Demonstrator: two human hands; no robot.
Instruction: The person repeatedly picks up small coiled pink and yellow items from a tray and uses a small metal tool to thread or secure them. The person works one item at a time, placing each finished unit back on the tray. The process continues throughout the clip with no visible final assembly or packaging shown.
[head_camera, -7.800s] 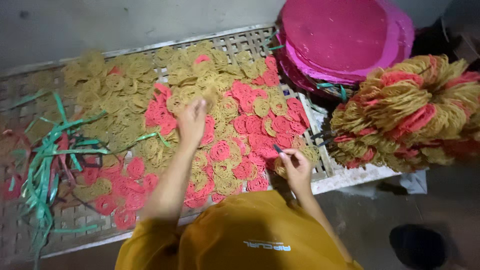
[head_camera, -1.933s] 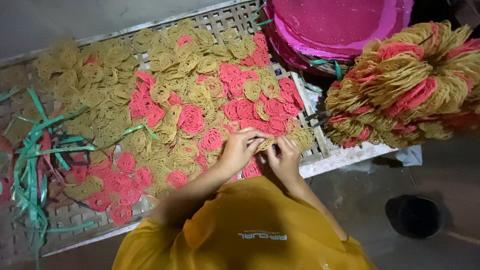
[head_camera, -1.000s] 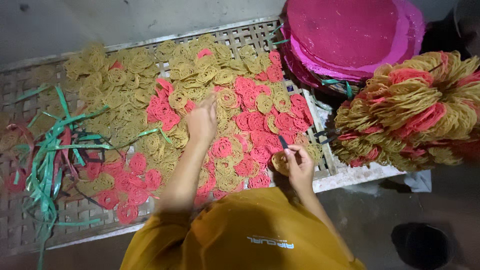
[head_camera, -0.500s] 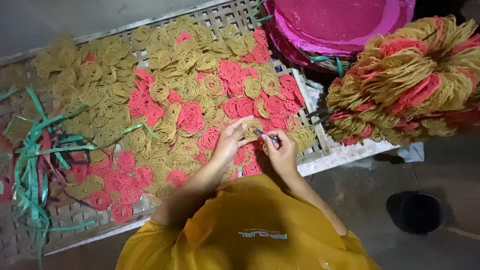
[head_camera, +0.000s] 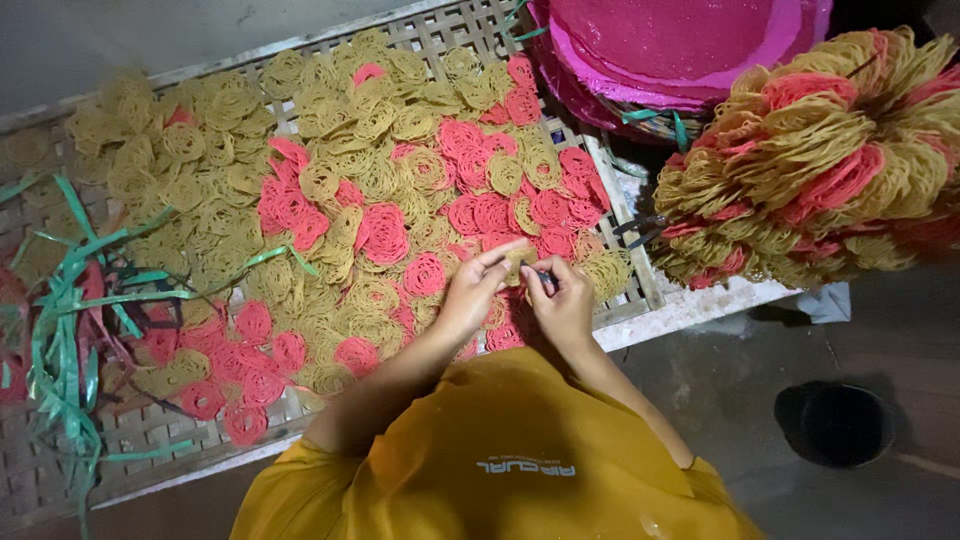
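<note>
Left hand: the left hand (head_camera: 472, 290) pinches one small yellow noodle round (head_camera: 518, 262) with its fingertips, fingers curled close.
Right hand: the right hand (head_camera: 562, 300) touches the same round from the other side and also grips a thin dark stick (head_camera: 543, 277).
Where it is: the round is held just above the woven tray (head_camera: 640, 270), near its front right edge.
Room: the tray's rim is just beside the right hand; bare floor (head_camera: 900, 330) lies past it.
How many: two hands, one held round; the yellow and pink rounds (head_camera: 380, 232) are too many to count.
Around: green strips (head_camera: 75, 300) far left, a big bundle of rounds (head_camera: 820, 160) right, pink trays (head_camera: 690, 40) behind, a dark bowl (head_camera: 835, 422) on the floor.
</note>
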